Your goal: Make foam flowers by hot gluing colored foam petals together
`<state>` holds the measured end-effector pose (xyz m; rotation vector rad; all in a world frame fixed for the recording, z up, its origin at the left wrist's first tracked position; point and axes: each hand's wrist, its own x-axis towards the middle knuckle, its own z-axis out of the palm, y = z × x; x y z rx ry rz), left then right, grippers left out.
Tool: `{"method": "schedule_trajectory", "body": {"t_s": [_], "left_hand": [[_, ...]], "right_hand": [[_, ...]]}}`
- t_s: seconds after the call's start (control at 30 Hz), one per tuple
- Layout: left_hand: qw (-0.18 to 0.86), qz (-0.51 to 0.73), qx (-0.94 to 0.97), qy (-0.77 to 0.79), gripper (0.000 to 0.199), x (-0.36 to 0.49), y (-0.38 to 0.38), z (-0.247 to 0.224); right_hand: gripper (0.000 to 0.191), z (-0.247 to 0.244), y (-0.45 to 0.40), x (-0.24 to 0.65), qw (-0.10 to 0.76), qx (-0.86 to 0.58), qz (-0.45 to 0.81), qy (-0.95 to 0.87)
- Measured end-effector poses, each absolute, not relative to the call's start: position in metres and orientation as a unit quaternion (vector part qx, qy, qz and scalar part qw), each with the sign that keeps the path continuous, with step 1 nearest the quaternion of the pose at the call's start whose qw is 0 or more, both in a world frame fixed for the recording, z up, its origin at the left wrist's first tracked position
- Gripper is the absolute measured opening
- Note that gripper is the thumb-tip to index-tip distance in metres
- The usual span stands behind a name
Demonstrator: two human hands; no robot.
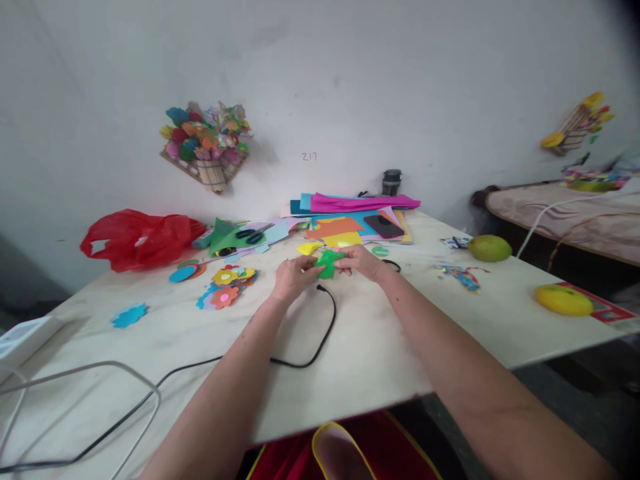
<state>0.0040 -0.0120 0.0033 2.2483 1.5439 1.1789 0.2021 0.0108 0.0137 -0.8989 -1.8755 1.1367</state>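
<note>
Between my two hands is a small green paper piece (327, 264), its exact shape partly covered by fingers. My left hand (296, 275) pinches its left edge, and my right hand (361, 261) grips its right side. Just behind lie yellow paper scraps (309, 248) and a round green paper piece (380, 251). Left of my hands is a cluster of layered paper flowers (226, 287) in several colours. Farther left are a blue scalloped paper cutout (130, 316) and some blue paper circles (183, 273).
Colored paper sheets (335, 228) carry a phone (384, 226). Black-handled scissors (253, 235) and a red plastic bag (140, 239) are at back left. A black cable (334, 313) runs beneath my left arm. Mangoes (489, 248) sit right. A power strip (30, 337) is at left.
</note>
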Motion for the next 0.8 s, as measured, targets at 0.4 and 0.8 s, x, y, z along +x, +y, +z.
{"method": "schedule_trajectory", "body": {"t_s": [0.4,0.8], "left_hand": [[-0.161,0.385,0.761,0.497,0.061,0.011,-0.019,0.01],[-0.113,0.427,0.798,0.411,0.052,-0.003,-0.007,0.004]], "right_hand": [[0.02,0.017,0.002,0.174,0.474,-0.336,0.443,-0.682],[0.033,0.016,-0.001,0.164,0.505,-0.322,0.386,-0.702]]}}
